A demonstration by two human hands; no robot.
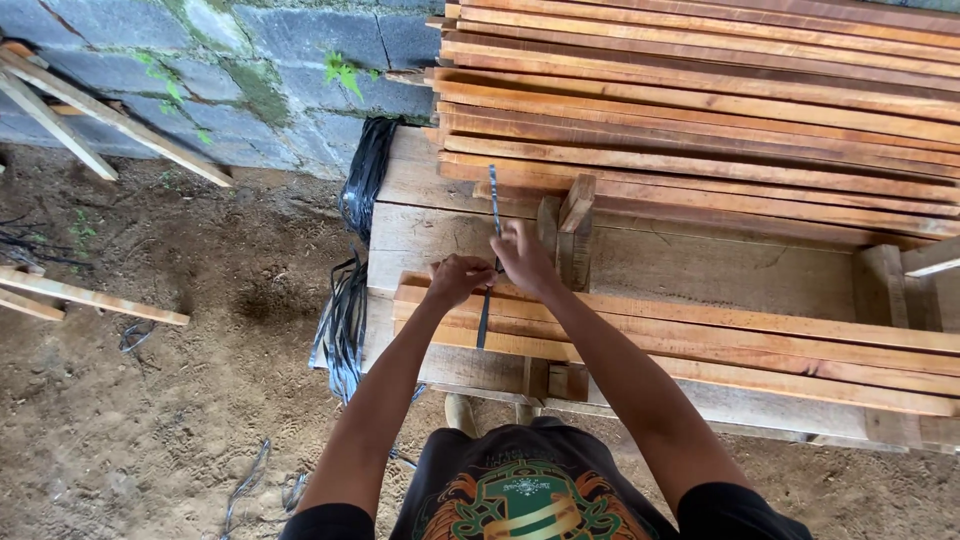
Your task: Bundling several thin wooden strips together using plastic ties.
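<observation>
Strap (493,215) — dark, long axis running away, crossing slats (700,340), both hands (495,270) gripping

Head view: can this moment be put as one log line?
left hand: pinching black strap | right hand: gripping same strap | strap: over bundle of wooden slats | bundle: on workbench

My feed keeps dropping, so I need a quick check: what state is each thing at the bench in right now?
Left hand: closed, pinching the strap.
Right hand: closed on the strap.
Black strap: pulled straight across the small bundle, upper end free.
Small plank bundle: lying flat on the bench, strap running over it.
Large plank stack: piled flat, unstrapped.
Spare black straps: hanging loose off the bench end.
Wooden bench: standing on the dirt.
</observation>
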